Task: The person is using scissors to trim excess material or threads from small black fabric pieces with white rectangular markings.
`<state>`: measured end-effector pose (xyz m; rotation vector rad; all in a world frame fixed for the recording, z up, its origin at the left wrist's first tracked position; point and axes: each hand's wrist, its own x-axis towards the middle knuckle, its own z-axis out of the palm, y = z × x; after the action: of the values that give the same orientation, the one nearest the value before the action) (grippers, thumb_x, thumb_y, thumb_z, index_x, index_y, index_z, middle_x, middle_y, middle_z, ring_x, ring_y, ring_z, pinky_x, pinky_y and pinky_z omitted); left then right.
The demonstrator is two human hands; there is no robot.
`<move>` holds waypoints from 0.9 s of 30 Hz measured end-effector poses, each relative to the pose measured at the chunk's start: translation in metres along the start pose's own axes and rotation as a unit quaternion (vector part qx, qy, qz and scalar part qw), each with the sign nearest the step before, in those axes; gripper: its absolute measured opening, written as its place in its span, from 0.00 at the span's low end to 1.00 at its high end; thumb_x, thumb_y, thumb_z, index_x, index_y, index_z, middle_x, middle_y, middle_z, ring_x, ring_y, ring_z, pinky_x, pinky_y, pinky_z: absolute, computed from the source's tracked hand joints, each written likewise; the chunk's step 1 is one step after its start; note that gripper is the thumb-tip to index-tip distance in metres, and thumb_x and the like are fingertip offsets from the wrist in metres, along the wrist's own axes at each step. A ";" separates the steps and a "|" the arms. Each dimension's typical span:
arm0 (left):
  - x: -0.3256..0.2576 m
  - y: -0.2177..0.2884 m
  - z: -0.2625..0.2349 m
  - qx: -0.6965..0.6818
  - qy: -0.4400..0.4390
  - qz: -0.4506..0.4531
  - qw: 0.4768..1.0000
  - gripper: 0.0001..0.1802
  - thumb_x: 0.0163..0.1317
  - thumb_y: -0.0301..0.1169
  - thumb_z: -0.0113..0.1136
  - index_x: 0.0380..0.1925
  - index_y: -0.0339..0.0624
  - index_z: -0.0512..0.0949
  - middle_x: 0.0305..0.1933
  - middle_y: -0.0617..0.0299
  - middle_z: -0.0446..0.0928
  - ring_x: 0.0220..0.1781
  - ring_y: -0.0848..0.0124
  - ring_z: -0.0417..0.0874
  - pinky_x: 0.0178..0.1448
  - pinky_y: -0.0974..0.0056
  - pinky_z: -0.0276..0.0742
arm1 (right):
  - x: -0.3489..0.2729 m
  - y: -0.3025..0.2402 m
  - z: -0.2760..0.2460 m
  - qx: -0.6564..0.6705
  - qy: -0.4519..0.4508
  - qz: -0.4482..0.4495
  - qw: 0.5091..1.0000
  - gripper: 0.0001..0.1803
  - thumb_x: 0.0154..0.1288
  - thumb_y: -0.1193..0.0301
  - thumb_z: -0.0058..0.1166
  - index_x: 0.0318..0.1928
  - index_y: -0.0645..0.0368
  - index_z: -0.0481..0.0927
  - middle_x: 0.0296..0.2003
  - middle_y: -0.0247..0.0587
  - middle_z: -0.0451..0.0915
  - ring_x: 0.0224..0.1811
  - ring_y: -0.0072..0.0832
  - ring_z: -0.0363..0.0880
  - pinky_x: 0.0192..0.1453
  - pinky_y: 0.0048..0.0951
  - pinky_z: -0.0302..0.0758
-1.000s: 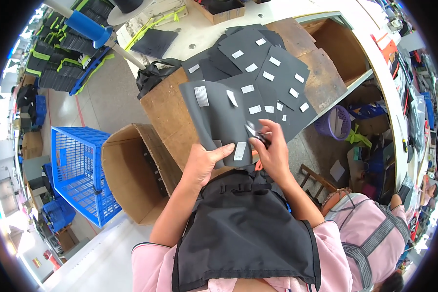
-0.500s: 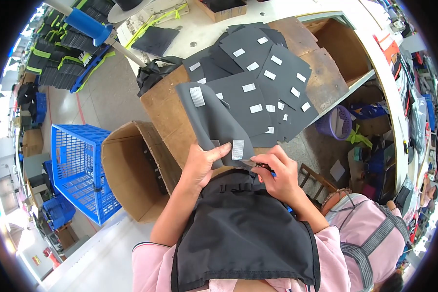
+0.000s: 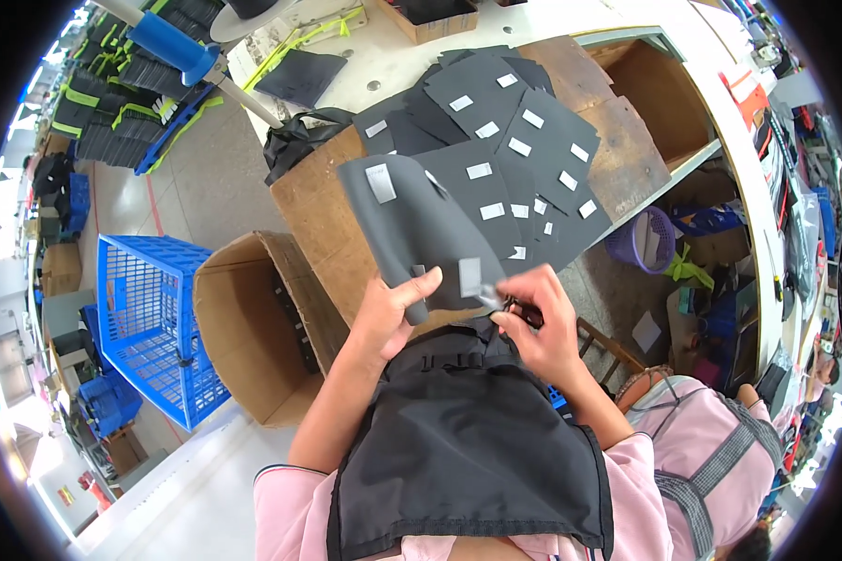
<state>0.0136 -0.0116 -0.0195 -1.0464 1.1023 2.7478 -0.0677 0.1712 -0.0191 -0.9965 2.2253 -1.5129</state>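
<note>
A dark grey fabric panel (image 3: 430,234) with white labels hangs curled at the near edge of the cardboard. My left hand (image 3: 384,316) is closed on its lower left edge, thumb on top. At the panel's lower right corner, my right hand (image 3: 543,323) grips a small pair of snips (image 3: 516,309) with dark handles. Their metal tip, smeared by motion, lies close to a white label (image 3: 470,277). Beyond my hands, several similar dark panels (image 3: 482,103) with white labels are spread in an overlapping pile.
Brown cardboard (image 3: 323,210) lies under the pile. An open cardboard box (image 3: 243,327) and a blue plastic crate (image 3: 159,327) stand at the left. Right of the table are a purple basket (image 3: 644,238) and another person (image 3: 711,449) in pink. A blue-sleeved pole (image 3: 173,47) rises at upper left.
My right hand has shifted slightly right with the snips, and the panel's lower right corner has moved along with it. My left hand keeps its hold, almost unmoved.
</note>
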 end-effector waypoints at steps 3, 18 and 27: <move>-0.002 0.002 0.000 -0.113 -0.053 -0.059 0.990 0.21 0.57 0.23 0.57 0.52 0.34 0.67 0.50 0.55 0.73 0.50 0.67 0.76 0.54 0.60 0.73 | 0.016 0.011 0.012 0.303 -0.021 0.280 0.911 0.25 0.49 0.73 0.65 0.48 0.61 0.70 0.31 0.30 0.66 0.29 0.17 0.66 0.36 0.19 0.67; -0.004 0.001 -0.005 0.088 -0.015 0.045 0.995 0.22 0.55 0.33 0.66 0.46 0.31 0.74 0.44 0.60 0.76 0.46 0.73 0.75 0.52 0.65 0.70 | 0.006 -0.006 0.015 -0.106 0.006 -0.086 0.991 0.15 0.45 0.75 0.64 0.36 0.57 0.76 0.27 0.35 0.71 0.23 0.32 0.74 0.27 0.29 0.70; -0.010 0.004 -0.007 0.050 0.000 0.056 0.997 0.23 0.52 0.29 0.68 0.46 0.32 0.73 0.44 0.60 0.76 0.45 0.72 0.76 0.51 0.65 0.72 | 0.005 -0.014 0.004 -0.068 0.014 -0.148 0.987 0.15 0.42 0.76 0.66 0.35 0.59 0.78 0.28 0.35 0.73 0.22 0.29 0.71 0.27 0.27 0.71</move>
<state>0.0246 -0.0164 -0.0152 -1.0014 1.3211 2.7422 -0.0635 0.1623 -0.0076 -1.4092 2.3054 -1.5112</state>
